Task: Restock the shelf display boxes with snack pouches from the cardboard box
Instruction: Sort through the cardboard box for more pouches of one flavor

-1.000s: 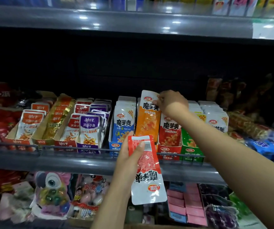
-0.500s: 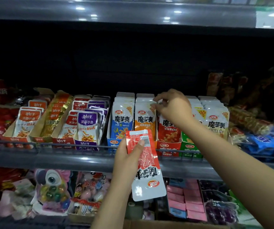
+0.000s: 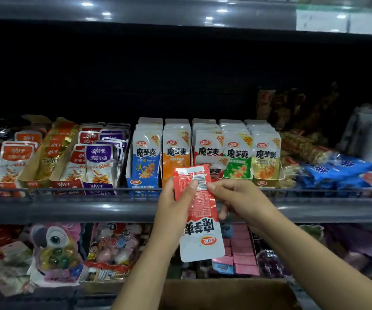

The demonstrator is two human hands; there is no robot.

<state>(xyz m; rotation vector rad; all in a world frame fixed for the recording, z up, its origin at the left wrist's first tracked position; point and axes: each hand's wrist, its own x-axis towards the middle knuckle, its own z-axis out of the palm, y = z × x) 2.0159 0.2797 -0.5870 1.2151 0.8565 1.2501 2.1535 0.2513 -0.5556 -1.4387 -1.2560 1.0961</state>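
My left hand (image 3: 176,204) grips a red-and-white snack pouch (image 3: 199,220), held upside down in front of the shelf rail. My right hand (image 3: 238,200) has its fingertips on the pouch's right edge and pinches it. Behind the pouch stands a row of display boxes full of upright pouches: blue (image 3: 142,183), orange (image 3: 175,157), red (image 3: 208,151), green (image 3: 237,172) and yellow (image 3: 266,182). The red box's front is partly hidden by the held pouch. The open cardboard box (image 3: 225,295) lies at the bottom edge, below my forearms.
Left of the row stand angled trays of fish snack pouches (image 3: 97,164). Blue and brown bags (image 3: 337,168) are piled to the right. A metal rail (image 3: 91,191) runs along the shelf front. The lower shelf holds toy candy packs (image 3: 55,249) and pink boxes (image 3: 243,253).
My right hand let go of the orange pouch, which now sits in its box, and came down to the red pouch. My left hand kept hold of that pouch.
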